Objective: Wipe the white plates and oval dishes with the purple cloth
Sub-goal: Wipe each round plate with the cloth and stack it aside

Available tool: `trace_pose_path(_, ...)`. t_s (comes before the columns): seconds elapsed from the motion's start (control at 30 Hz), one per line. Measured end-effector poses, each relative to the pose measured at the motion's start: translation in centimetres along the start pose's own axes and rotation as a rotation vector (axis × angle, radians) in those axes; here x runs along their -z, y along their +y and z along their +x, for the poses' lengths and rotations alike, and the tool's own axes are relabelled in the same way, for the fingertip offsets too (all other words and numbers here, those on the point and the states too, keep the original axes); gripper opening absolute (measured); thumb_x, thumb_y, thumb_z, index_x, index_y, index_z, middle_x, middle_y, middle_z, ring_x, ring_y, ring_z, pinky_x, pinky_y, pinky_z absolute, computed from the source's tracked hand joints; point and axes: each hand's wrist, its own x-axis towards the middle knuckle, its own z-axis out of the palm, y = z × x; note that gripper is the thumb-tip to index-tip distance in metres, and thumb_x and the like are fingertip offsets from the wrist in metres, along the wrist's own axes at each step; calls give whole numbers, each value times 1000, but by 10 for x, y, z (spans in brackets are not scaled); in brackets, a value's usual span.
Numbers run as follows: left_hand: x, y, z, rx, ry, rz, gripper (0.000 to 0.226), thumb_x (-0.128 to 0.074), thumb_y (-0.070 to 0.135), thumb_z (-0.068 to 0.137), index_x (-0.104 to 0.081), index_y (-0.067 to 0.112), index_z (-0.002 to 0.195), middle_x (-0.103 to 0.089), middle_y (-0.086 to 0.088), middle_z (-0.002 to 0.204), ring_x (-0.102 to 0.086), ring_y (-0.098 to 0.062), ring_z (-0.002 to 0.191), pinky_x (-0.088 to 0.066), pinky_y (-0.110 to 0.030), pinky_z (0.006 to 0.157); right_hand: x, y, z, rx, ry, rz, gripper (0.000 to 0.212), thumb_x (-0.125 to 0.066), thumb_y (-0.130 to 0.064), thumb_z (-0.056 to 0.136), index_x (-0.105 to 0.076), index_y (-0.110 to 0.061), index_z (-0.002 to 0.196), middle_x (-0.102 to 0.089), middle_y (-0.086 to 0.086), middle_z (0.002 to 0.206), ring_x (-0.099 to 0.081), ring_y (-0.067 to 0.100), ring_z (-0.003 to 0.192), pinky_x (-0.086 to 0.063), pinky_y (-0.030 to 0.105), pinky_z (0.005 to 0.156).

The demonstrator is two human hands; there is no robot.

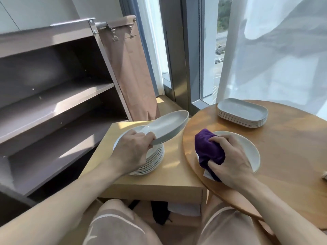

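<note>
A seated person's knees in pale shorts fill the bottom of the frame, with bare forearms reaching up toward the centre. Right of centre, the right grip is curled round a bunched purple cloth, which sits on the left side of a white plate lying flat near the edge of a round wooden bench. Left of centre, the left grip pinches the near rim of a deep plate and holds it tilted, far edge raised, just above a stack of white plates on a lower square bench. Farther back on the round bench, well apart from the plate under the cloth, stands a pile of oval dishes. Dark brown shelves take up the left of the frame, with a brown fabric bag clipped to a rail beside them. A window and a sheer curtain occupy the upper right.
</note>
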Motion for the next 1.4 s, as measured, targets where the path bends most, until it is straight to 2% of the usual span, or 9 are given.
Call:
trace_pose_path(0.13, -10, -21, -19, -28, -80, 140, 33, -81, -8, 63, -64, 10, 86, -57, -2, 60, -50, -24, 50, -52, -35, 62, -2, 2, 0, 4, -22, -6, 66, -83, -18, 69, -61, -29, 130, -49, -8, 123, -48, 21, 114, -45, 38, 92)
trace_pose_path(0.5, -29, -33, -42, 30, -277, 252, 45, -73, -12, 49, -67, 11, 87, -57, 0, 56, -51, -24, 48, -50, -32, 56, 2, 20, 3, -67, 80, -24, 62, -83, -21, 66, -61, -33, 124, -51, -12, 116, -52, 19, 106, -41, 33, 87)
trace_pose_path(0.67, -37, -31, -51, 43, -272, 263, 49, -76, -14, 46, -71, 8, 89, -57, -1, 53, -50, -26, 45, -50, -33, 51, 23, 36, 5, -239, 172, -49, 56, -72, -31, 64, -67, -34, 119, -52, -12, 115, -52, 19, 111, -39, 30, 88)
trace_pose_path(0.87, -45, -33, -60, 68, -275, 263, 54, -77, -18, 40, -73, 9, 86, -58, -1, 54, -53, -28, 47, -47, -33, 47, 45, 56, 1, -399, 258, -56, 45, -74, -20, 71, -69, -34, 114, -54, -12, 111, -57, 21, 105, -40, 29, 86)
trace_pose_path(0.97, -45, -35, -59, 105, -273, 253, 50, -82, -17, 41, -73, 11, 82, -59, -1, 54, -55, -28, 48, -46, -34, 45, 46, 55, 1, -433, 263, -45, 47, -66, -33, 67, -67, -35, 114, -55, -11, 112, -55, 18, 101, -40, 29, 85)
trace_pose_path(1.1, -47, -39, -62, 216, -304, 204, 24, -89, 2, 64, -72, 14, 77, -60, -2, 54, -57, -30, 51, -45, -33, 48, 43, 54, 1, -437, 223, -64, 51, -66, -34, 67, -65, -36, 118, -52, -13, 113, -55, 18, 105, -40, 30, 86)
trace_pose_path(1.2, -53, -38, -64, 323, -380, 168, 5, -73, 21, 84, -72, 18, 89, -67, 0, 69, -61, -28, 68, -48, -39, 59, 42, 54, 2, -455, 188, -101, 52, -73, -24, 72, -63, -37, 121, -51, -13, 114, -55, 22, 112, -42, 32, 87)
trace_pose_path(1.27, -54, -33, -62, 372, -425, 146, 27, -53, 30, 84, -70, 16, 100, -72, 0, 90, -64, -28, 87, -50, -42, 74, 41, 52, 3, -464, 171, -121, 53, -74, -24, 71, -62, -38, 121, -49, -13, 114, -54, 22, 114, -44, 34, 89)
trace_pose_path(1.4, -62, 11, -38, 365, -124, -105, 46, -52, 32, 77, -67, 12, 116, -68, -4, 114, -62, -29, 109, -50, -45, 86, 35, 51, 7, -481, 84, -205, 56, -75, -29, 70, -62, -33, 125, -52, -3, 122, -49, 28, 120, -45, 45, 103)
